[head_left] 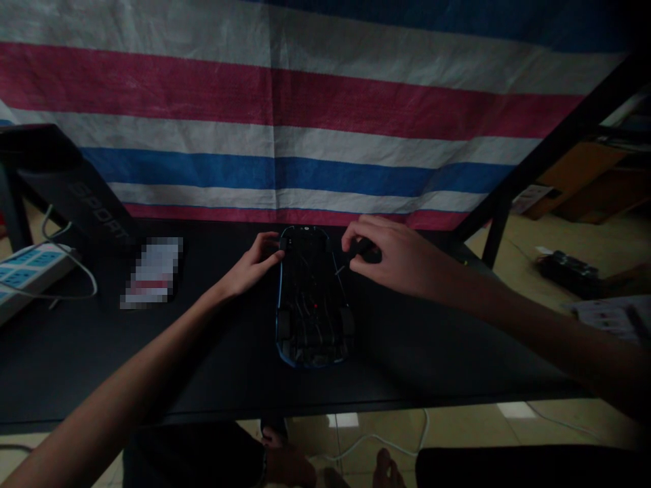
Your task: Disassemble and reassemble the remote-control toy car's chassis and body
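A toy car (312, 288) with blue body edges lies upside down on the black table (213, 359), its dark underside and wheels facing up. A small red light glows near the rear middle of it. My left hand (257, 263) grips the car's left edge by the upper wheel, thumb and fingers bent against it. To the right of the car, my right hand (399, 254) is closed around the dark handle of a screwdriver (373, 255). Its thin shaft points down and left at the car's right edge; whether the tip touches is too dark to tell.
A blurred-out phone-like rectangle (152, 272) lies left on the table. Beyond it are a white power strip (33, 276) with a cable and a dark box marked SPORT (86, 196). A striped sheet (325, 122) hangs behind the table. Cables (376, 439) run across the floor.
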A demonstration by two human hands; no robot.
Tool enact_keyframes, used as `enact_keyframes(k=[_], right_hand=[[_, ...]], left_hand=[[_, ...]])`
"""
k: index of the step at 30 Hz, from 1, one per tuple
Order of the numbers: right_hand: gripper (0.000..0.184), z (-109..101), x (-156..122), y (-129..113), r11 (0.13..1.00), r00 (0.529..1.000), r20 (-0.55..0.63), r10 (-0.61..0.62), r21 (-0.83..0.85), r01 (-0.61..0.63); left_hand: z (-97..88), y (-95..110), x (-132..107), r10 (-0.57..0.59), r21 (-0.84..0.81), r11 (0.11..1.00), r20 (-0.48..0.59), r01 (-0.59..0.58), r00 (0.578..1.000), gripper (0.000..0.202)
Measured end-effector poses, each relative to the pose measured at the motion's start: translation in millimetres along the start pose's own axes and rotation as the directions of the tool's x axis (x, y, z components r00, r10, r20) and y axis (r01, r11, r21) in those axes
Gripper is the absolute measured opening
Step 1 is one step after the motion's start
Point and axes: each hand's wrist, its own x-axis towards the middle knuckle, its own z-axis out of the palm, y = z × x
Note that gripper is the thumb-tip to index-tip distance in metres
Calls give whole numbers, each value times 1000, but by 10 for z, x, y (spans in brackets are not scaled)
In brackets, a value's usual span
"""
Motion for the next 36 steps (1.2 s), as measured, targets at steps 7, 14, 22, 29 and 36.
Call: enact_keyframes(k=[7, 14, 22, 29, 36], right_hand=[[32, -8, 16, -103, 969, 982, 42, 186, -172, -176], [12, 88, 7, -40, 996, 996, -25, 89, -19, -89], [16, 44, 18, -75, 998, 1000, 9, 16, 58, -17], [20, 24, 38, -49, 996, 1000, 18, -9, 92, 8], [24, 54, 42, -37, 988, 998, 7, -65, 143, 63]], left_hand=[[-2, -40, 23, 9, 1, 1000, -10, -9, 1000, 65], [-17, -15, 2, 8, 23, 1000, -7, -8, 1000, 64], [-13, -36, 9, 9, 9, 1000, -6, -9, 1000, 64], [-4, -13, 7, 8, 8, 1000, -4, -8, 1000, 66], [1, -21, 14, 15, 22, 1000, -9, -15, 1000, 65]])
